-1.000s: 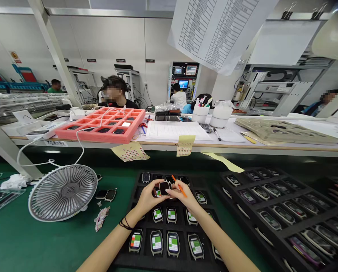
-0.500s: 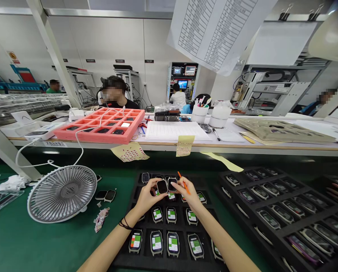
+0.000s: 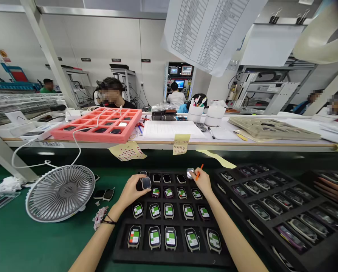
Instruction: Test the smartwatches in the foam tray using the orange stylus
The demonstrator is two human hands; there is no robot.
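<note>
My left hand (image 3: 131, 192) pinches a watch body without strap (image 3: 146, 183) above the far left part of a black foam tray (image 3: 169, 258). My right hand (image 3: 204, 182) is over the tray's far right corner. It grips another watch body (image 3: 190, 173), whose face catches the light, and an orange stick-like tool (image 3: 199, 172) is tucked between its fingers. Rows of watch bodies lie in the tray's pockets. Those nearer me, such as one watch (image 3: 170, 238), show green and white screens; the far-row watch (image 3: 166, 178) has a dark screen.
A second black tray (image 3: 237, 223) of watches sits to the right, with another person's hand (image 3: 335, 190) at the right edge. A grey fan (image 3: 68, 190), two watches (image 3: 104, 194) and crumpled scraps lie left. The shelf ahead holds a pink foam tray (image 3: 126, 134).
My hands have moved apart: the left went left with its watch, the right went right and away with its watch and the orange tool. The far row of the tray is now uncovered.
</note>
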